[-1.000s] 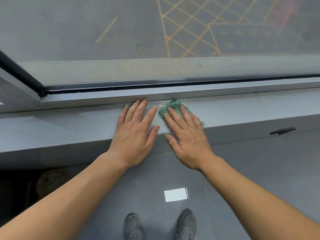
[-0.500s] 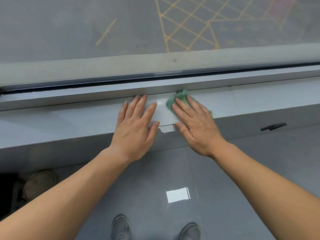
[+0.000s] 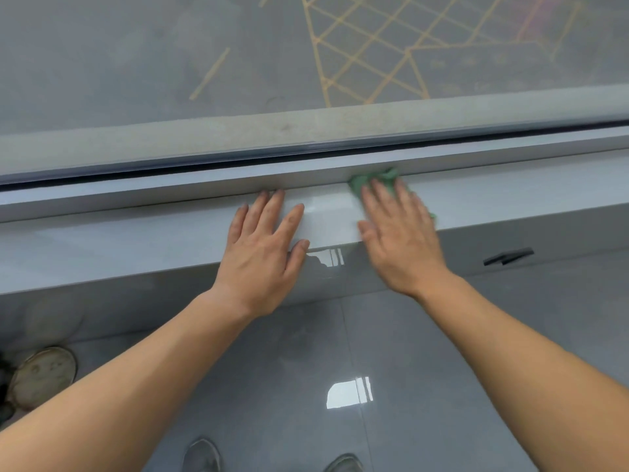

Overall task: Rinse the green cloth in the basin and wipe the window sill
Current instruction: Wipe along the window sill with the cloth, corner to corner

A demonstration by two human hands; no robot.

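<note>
head cam | looks forward-down | near window sill (image 3: 136, 243) | single view

The right hand (image 3: 401, 240) is pressing the green cloth (image 3: 372, 182) flat against the back edge of the window sill (image 3: 136, 243), while the left hand (image 3: 262, 253) is resting palm-down beside it, fingers (image 3: 272, 206) spread.

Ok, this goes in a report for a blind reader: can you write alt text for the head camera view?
Seen from above, a person's right hand presses a crumpled green cloth flat against the glossy pale grey window sill, at the frame's edge. The bare left hand rests flat on the sill beside it, apart from the cloth. Below are grey floor tiles and the person's shoes.
</note>
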